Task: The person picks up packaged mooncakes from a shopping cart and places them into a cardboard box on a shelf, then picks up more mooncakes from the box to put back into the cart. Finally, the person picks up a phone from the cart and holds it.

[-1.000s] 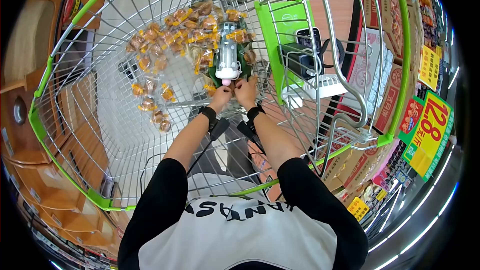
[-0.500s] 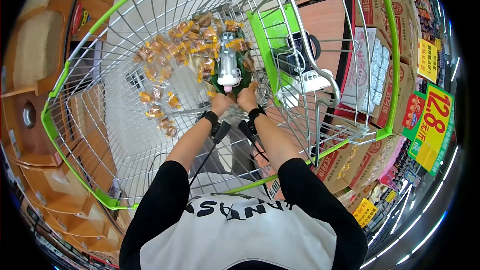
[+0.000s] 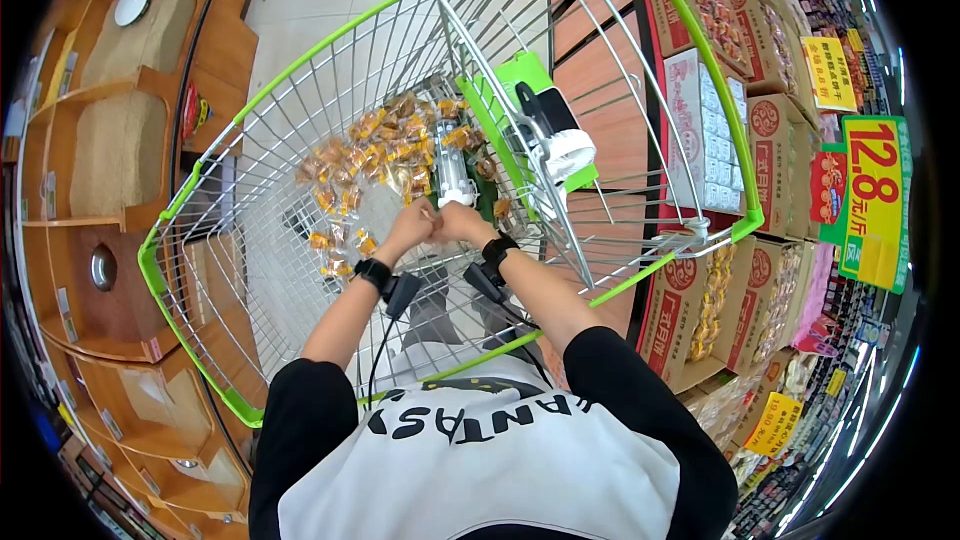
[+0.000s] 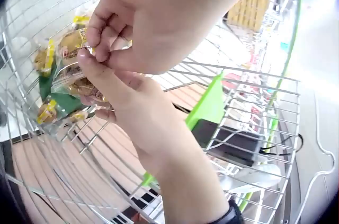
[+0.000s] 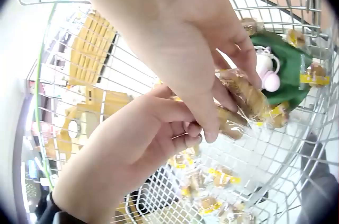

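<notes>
My hands meet over the near part of a shopping cart. Brown pastry in clear plastic wrap sits in my right hand, the thumb lying along it. With curled fingers, my left hand pinches at the wrapper's edge, as the left wrist view shows. In the head view the hands cover this packet. Just beyond them lies a clear bottle with a white lid; its pink ball shows in the right wrist view. Green cloth lies under the bottle. More wrapped pastries spread to its left.
Wire sides and a green rim enclose the cart. On its right are a lime-green seat panel, a black device and a white plastic piece. Wooden shelves stand left, cartons right.
My hands have come together and nearer to my body, and look larger in the head view. The cart and its contents have shifted and turned in view.
</notes>
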The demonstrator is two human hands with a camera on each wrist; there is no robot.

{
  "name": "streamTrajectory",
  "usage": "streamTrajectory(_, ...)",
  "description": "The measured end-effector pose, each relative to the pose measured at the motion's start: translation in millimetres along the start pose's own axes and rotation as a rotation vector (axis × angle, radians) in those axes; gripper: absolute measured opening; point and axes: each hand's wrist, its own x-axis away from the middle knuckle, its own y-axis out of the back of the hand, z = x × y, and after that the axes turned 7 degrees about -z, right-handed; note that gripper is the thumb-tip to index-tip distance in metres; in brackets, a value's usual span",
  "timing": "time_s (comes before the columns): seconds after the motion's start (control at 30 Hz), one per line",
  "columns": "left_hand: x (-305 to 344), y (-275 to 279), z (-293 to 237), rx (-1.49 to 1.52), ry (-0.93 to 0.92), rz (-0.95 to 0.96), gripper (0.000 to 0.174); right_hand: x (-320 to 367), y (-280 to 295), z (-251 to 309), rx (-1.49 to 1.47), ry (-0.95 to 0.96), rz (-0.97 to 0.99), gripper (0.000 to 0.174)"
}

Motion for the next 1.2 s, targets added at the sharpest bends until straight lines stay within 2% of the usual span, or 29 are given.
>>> streamTrajectory(0.07, 2.0, 20.0, -2.7, -0.031, -0.159, -0.063, 0.017, 11.0, 14.6, 24.8, -0.027, 0.038, -0.070, 0.043)
streamTrajectory(0.13, 18.1, 44.3, -28.4, 0.047, -0.155, -0.053, 0.017, 24.6, 29.2, 50.6, -0.117, 0.168, -0.138, 0.031)
streamTrajectory(0.17, 27.6, 55.3, -42.6, 0.130, -0.139, -0.043, 0.018, 26.1, 27.3, 56.2, -0.118, 0.173, -0.150, 0.031)
streamTrajectory(0.23, 43.6, 68.5, -59.7, 0.122, -0.140, -0.066, 0.020, 32.2, 25.4, 70.5, -0.073, 0.333, -0.340, 0.026)
streamTrajectory(0.27, 51.3, 72.7, -66.7, 0.121, -0.130, -0.088, 0.022, 36.2, 27.8, 78.5, -0.065, 0.260, -0.271, 0.024)
streamTrajectory(0.3, 59.0, 76.0, -73.7, 0.116, -0.139, -0.092, 0.022, 41.0, 30.2, 83.4, -0.066, 0.266, -0.279, 0.024)
streamTrajectory(0.4, 79.0, 84.8, -89.7, 0.153, -0.179, -0.085, 0.031, 55.4, 31.9, 92.6, -0.119, 0.409, -0.385, 0.023)
streamTrajectory(0.53, 107.0, 87.0, -118.5, 0.216, -0.209, -0.129, 0.034, 79.2, 45.1, 100.6, -0.222, 0.398, -0.342, 0.023)
streamTrajectory(0.6, 117.5, 87.6, -127.6, 0.228, -0.333, -0.213, 0.036, 91.5, 57.9, 106.1, -0.302, 0.388, -0.359, 0.026)
streamTrajectory(0.63, 125.5, 89.4, -139.4, 0.226, -0.339, -0.214, 0.036, 98.4, 65.0, 108.5, -0.384, 0.371, -0.372, 0.030)
streamTrajectory(0.7, 146.1, 95.9, -170.8, -0.131, -0.578, -0.384, 0.036, 114.0, 80.6, 112.1, -0.442, 0.403, -0.394, 0.030)
streamTrajectory(0.77, 160.3, 102.2, -187.8, -0.205, -0.612, -0.409, 0.038, 126.4, 93.7, 113.8, -0.501, 0.435, -0.411, 0.030)
streamTrajectory(0.83, 169.0, 102.9, -200.8, -0.466, -0.761, -0.476, 0.044, 137.4, 105.2, 115.3, -0.719, 0.465, -0.415, 0.028)
streamTrajectory(0.9, 177.9, 98.9, -211.1, -0.422, -0.761, -0.480, 0.047, 154.3, 118.9, 116.2, -0.720, 0.490, -0.410, 0.027)
streamTrajectory(0.97, 185.1, 94.1, -220.1, -0.381, -0.763, -0.482, 0.050, 173.3, 130.5, 118.4, -0.862, 0.458, -0.402, 0.028)
streamTrajectory(1.03, 191.1, 87.5, -228.7, -0.264, -0.765, -0.441, 0.056, 193.0, 142.7, 116.7, -0.828, 0.456, -0.386, 0.028)
streamTrajectory(1.1, 199.7, 78.3, -237.2, -0.193, -0.753, -0.434, 0.058, 207.7, 147.2, 111.8, -0.924, 0.535, -0.397, 0.028)
streamTrajectory(1.17, 208.8, 68.7, -246.6, -0.123, -0.739, -0.426, 0.061, 224.1, 153.4, 107.3, -0.968, 0.515, -0.385, 0.027)
streamTrajectory(1.2, 213.0, 64.0, -252.0, -0.108, -0.762, -0.404, 0.062, 235.4, 160.1, 105.1, -0.955, 0.445, -0.332, 0.027)
